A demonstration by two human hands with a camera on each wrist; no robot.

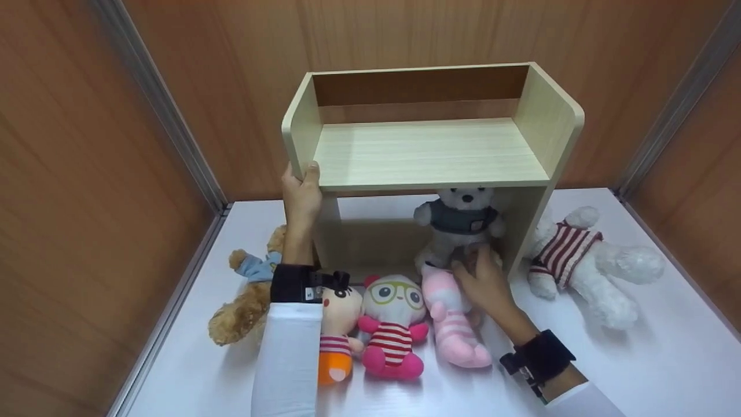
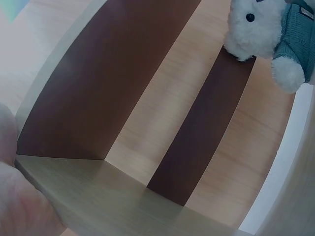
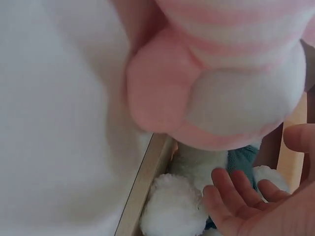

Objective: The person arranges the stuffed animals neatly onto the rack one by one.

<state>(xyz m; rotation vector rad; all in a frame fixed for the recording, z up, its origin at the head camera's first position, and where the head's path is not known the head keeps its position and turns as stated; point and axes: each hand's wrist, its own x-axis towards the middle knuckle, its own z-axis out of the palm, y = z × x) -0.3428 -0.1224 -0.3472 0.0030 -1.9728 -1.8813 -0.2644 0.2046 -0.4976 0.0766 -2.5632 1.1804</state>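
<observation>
Wood-grain walls (image 1: 405, 35) stand round a white table (image 1: 173, 370), and on it is a pale shelf (image 1: 431, 150). Outside its right side lies a striped-shirt bear (image 1: 570, 255); inside, low and to the right, sits a dark-sweater bear (image 1: 463, 223). Left of the shelf is a brown bear (image 1: 240, 315); three dolls (image 1: 395, 347) lie in front. My left hand (image 1: 302, 200) grips the shelf's left side; my right hand (image 1: 486, 281), fingers loose, is by the dark-sweater bear's feet, whether touching I cannot tell.

From my remote seat, I watch a bear (image 1: 463, 222) inside the shelf (image 1: 428, 152), three dolls (image 1: 393, 343) before it, a teddy (image 1: 242, 314) left, a plush toy (image 1: 570, 255) right.
</observation>
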